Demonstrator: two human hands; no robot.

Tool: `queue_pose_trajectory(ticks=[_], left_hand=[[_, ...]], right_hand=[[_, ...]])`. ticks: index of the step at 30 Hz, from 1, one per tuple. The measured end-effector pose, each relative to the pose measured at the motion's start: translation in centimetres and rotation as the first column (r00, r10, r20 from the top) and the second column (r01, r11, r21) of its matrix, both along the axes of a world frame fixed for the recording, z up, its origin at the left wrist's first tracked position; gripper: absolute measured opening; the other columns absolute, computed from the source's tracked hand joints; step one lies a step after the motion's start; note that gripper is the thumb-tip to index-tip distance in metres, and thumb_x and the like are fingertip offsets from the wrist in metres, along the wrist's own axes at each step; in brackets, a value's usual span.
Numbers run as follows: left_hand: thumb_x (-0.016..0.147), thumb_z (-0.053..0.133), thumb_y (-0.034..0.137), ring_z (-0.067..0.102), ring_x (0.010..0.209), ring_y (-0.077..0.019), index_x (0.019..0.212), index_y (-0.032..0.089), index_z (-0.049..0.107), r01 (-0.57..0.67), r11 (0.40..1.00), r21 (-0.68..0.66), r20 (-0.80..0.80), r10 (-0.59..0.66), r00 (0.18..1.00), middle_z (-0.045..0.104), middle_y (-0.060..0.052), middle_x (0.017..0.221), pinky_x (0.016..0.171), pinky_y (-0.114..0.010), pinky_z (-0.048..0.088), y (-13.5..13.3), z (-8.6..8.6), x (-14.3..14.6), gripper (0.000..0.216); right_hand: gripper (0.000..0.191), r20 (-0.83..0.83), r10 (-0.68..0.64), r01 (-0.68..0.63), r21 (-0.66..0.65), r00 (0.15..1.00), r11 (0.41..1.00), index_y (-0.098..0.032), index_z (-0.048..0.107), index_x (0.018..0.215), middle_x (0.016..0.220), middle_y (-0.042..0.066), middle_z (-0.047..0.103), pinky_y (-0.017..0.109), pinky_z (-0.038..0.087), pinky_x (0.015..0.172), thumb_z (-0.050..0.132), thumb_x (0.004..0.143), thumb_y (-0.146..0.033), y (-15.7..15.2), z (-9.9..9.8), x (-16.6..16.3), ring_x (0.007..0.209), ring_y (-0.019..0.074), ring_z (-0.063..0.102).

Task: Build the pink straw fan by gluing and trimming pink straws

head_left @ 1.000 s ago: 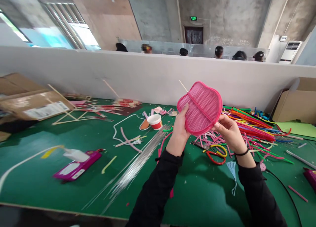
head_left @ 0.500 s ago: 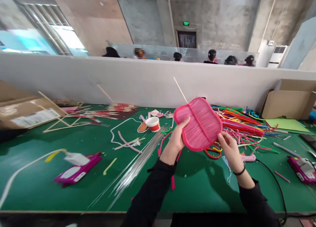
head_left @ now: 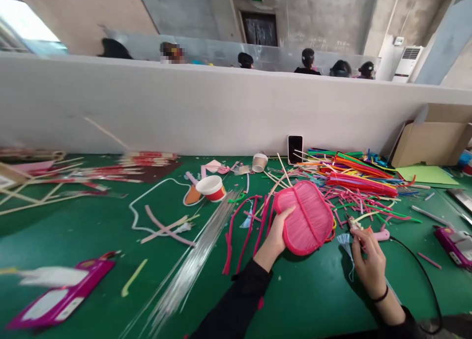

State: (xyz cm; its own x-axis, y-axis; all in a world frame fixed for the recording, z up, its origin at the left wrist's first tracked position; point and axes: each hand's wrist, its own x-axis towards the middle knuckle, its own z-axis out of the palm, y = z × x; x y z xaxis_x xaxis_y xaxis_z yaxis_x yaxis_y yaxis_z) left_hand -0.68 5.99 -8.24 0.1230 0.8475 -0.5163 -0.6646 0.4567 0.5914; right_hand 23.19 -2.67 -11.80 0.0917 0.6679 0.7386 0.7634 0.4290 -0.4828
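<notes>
My left hand (head_left: pixel 275 236) grips the lower left edge of a pink fan-like panel (head_left: pixel 309 213), thumb on its face. The panel has rounded corners, a fuzzy pink rim, a fuzzy strip across its middle and a thin, translucent pink filling. To its right, my right hand (head_left: pixel 370 260) has its fingers closed around the body of a pink glue gun (head_left: pixel 381 235), partly hidden by the hand. The gun's black cord runs off to the lower right. A light blue tassel (head_left: pixel 345 241) lies just left of my right hand. Pink fuzzy stems (head_left: pixel 230 236) lie left of the panel.
Colourful pipe cleaners (head_left: pixel 361 182) are heaped at the back right, beside a cardboard box (head_left: pixel 431 142). A phone (head_left: pixel 295 150) leans on the white partition (head_left: pixel 221 108). Metal wires (head_left: pixel 191 260), a paper cup (head_left: pixel 212 187) and a purple device (head_left: pixel 62 295) lie on the left.
My right hand has let go of the panel's right edge and moved down right onto the glue gun. The panel, in my left hand, is lower. The view has turned right.
</notes>
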Motion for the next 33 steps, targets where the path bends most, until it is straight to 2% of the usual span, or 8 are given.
queue_pose_trajectory(ticks=[4, 8, 13, 15, 19, 23, 28, 33], left_hand=[[0.084, 0.065, 0.026, 0.074, 0.093, -0.0313, 0.114, 0.01, 0.066, -0.006, 0.997, -0.078, 0.012, 0.007, 1.0, 0.077, -0.014, 0.093, 0.091, -0.048, 0.057, -1.0, -0.9, 0.2, 0.034], [0.087, 0.061, 0.025, 0.074, 0.093, -0.0319, 0.127, 0.011, 0.06, 0.025, 0.994, -0.108, 0.08, -0.017, 0.997, 0.077, -0.015, 0.097, 0.092, -0.051, 0.056, -1.6, -0.8, 0.6, 0.042], [0.088, 0.058, 0.026, 0.075, 0.09, -0.0342, 0.131, 0.009, 0.058, 0.089, 0.974, -0.206, 0.078, -0.074, 0.994, 0.078, -0.016, 0.097, 0.089, -0.053, 0.057, -1.4, -0.5, 0.4, 0.046], [0.086, 0.062, 0.024, 0.075, 0.088, -0.0345, 0.13, 0.01, 0.059, 0.1, 0.973, -0.21, 0.038, -0.094, 0.995, 0.078, -0.016, 0.096, 0.088, -0.052, 0.058, -1.0, -0.7, 0.2, 0.047], [0.084, 0.063, 0.019, 0.076, 0.087, -0.0347, 0.128, 0.008, 0.06, 0.06, 0.97, -0.238, -0.017, -0.066, 0.998, 0.079, -0.014, 0.089, 0.085, -0.05, 0.059, -0.3, -1.0, 0.0, 0.045], [0.087, 0.061, 0.017, 0.076, 0.084, -0.0342, 0.126, 0.005, 0.06, 0.006, 0.954, -0.298, -0.061, -0.025, 0.998, 0.079, -0.014, 0.082, 0.083, -0.047, 0.06, -0.1, -0.6, -0.1, 0.04], [0.085, 0.064, 0.013, 0.076, 0.081, -0.0332, 0.123, 0.004, 0.06, -0.022, 0.955, -0.295, -0.132, -0.018, 0.991, 0.079, -0.015, 0.081, 0.081, -0.045, 0.061, 0.0, -0.5, -0.1, 0.039], [0.08, 0.067, 0.009, 0.076, 0.086, -0.0335, 0.117, 0.007, 0.064, -0.027, 0.962, -0.273, -0.143, -0.013, 0.99, 0.079, -0.014, 0.083, 0.082, -0.043, 0.061, 0.0, -1.1, -0.2, 0.037]], right_hand=[[0.024, 0.072, -0.022, 0.015, 0.096, 0.997, 0.995, -0.022, 0.064, 0.109, 0.095, 0.005, 0.072, 0.037, 0.053, 0.089, 0.055, 0.089, -0.01, 0.2, -0.7, -0.5, 0.089, 0.0187, 0.069], [0.02, 0.04, -0.115, 0.11, 0.105, 0.993, 0.988, -0.022, 0.062, 0.106, 0.092, 0.004, 0.071, 0.037, 0.053, 0.091, 0.052, 0.092, -0.013, -0.1, 0.5, -0.4, 0.087, 0.0181, 0.068], [0.023, 0.156, -0.059, 0.097, -0.243, 0.986, 0.965, -0.025, 0.062, 0.11, 0.106, 0.006, 0.069, 0.041, 0.051, 0.092, 0.051, 0.091, -0.018, -1.6, 1.5, 2.6, 0.101, 0.0233, 0.063], [0.035, 0.274, -0.009, 0.114, -0.37, 0.962, 0.922, -0.025, 0.062, 0.112, 0.113, 0.008, 0.066, 0.045, 0.05, 0.093, 0.049, 0.085, -0.009, -1.7, 1.2, 5.1, 0.108, 0.0266, 0.059], [0.064, 0.459, 0.092, 0.146, -0.458, 0.884, 0.877, -0.025, 0.06, 0.122, 0.124, 0.009, 0.062, 0.046, 0.05, 0.091, 0.044, 0.066, 0.003, -0.4, 0.3, 8.9, 0.118, 0.0312, 0.052], [0.058, 0.44, 0.2, 0.076, -0.533, 0.876, 0.843, -0.02, 0.06, 0.121, 0.116, 0.011, 0.063, 0.043, 0.05, 0.089, 0.045, 0.069, 0.0, 1.1, 0.3, 9.7, 0.106, 0.0279, 0.057], [0.071, 0.323, 0.394, -0.11, -0.637, 0.86, 0.763, -0.022, 0.053, 0.132, 0.114, 0.008, 0.062, 0.036, 0.049, 0.09, 0.041, 0.067, 0.003, 2.2, 0.4, 9.6, 0.102, 0.0238, 0.057], [0.058, 0.214, 0.414, -0.161, -0.693, 0.885, 0.703, -0.023, 0.06, 0.116, 0.105, 0.006, 0.062, 0.039, 0.046, 0.09, 0.041, 0.067, 0.002, 2.2, 0.2, 9.3, 0.097, 0.0239, 0.056]])
